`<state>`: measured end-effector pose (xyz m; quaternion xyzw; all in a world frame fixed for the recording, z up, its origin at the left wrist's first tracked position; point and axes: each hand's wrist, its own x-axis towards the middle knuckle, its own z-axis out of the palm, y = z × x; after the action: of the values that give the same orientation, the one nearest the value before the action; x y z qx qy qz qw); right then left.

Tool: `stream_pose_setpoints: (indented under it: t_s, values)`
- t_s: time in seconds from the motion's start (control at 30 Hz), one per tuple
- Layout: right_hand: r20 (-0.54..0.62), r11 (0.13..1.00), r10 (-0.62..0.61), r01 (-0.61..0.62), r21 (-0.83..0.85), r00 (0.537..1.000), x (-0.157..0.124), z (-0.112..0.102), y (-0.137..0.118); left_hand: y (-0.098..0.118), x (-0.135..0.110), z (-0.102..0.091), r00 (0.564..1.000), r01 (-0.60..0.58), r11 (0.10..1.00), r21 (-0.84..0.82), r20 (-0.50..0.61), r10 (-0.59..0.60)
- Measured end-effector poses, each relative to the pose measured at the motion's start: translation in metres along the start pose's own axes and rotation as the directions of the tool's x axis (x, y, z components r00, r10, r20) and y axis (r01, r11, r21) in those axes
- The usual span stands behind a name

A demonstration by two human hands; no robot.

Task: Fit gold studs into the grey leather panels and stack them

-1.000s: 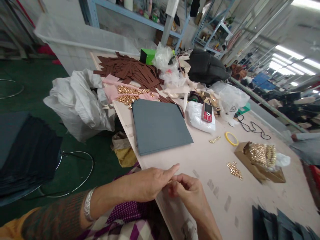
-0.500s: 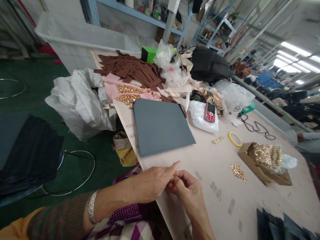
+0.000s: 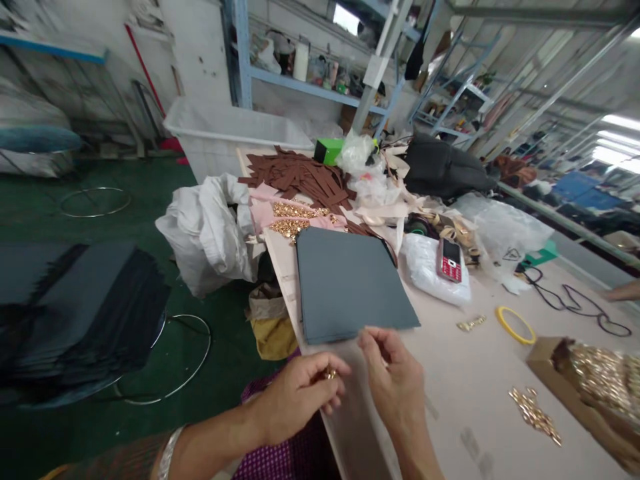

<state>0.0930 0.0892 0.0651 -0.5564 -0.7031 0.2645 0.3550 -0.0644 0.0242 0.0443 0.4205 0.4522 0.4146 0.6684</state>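
My left hand (image 3: 295,397), a silver bracelet at its wrist, is curled over the table's near edge around small gold metal fittings (image 3: 329,375); part of them shows between thumb and fingers. To its right, my right hand (image 3: 396,383) has thumb and fingertips pinched together, and whatever they may hold is hidden. Those fingertips are at the front edge of a stack of dark grey sheets (image 3: 353,287); whether they touch it I cannot tell. Beyond the stack, more gold fittings (image 3: 295,212) lie on pink material.
Loose gold fittings (image 3: 535,413) and a cardboard box (image 3: 545,357) lie on the right, near a yellow tape roll (image 3: 515,325). A red phone (image 3: 449,260) rests on a white plastic packet (image 3: 425,270). Brown strips (image 3: 295,177) are piled behind. Another person's hand (image 3: 625,291) shows far right.
My hands have come apart; they were together around a gold piece. My right hand has moved forward to the grey stack's edge. The view has turned left and up.
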Motion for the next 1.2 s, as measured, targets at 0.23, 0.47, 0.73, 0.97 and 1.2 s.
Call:
stream_pose_setpoints:
  t_s: [0.23,0.47,0.73,0.97,1.2]
  values:
    - [0.24,0.827,-0.355,0.423,-0.371,0.904,0.055,0.024,-0.001,-0.021,-0.015,-0.023,0.984,0.106,0.993,-0.044,-0.142,-0.111]
    - [0.664,0.94,-0.028,0.246,-0.237,0.747,-0.004,-0.038,0.008,-0.025,-0.021,-0.025,0.995,0.005,0.985,-0.173,-0.095,-0.021]
    - [0.477,0.921,0.207,-0.335,0.2,0.854,-0.02,-0.011,0.02,-0.015,-0.021,-0.009,0.997,0.053,0.97,-0.237,-0.036,-0.064]
    - [0.473,0.861,0.193,-0.379,0.339,0.86,-0.014,0.006,0.018,-0.028,-0.013,-0.014,0.987,0.097,0.979,-0.179,-0.107,-0.117]
    - [0.418,0.847,0.234,-0.395,0.356,0.878,-0.017,0.008,0.019,-0.022,-0.012,-0.014,0.996,0.075,0.979,-0.19,-0.029,-0.082]
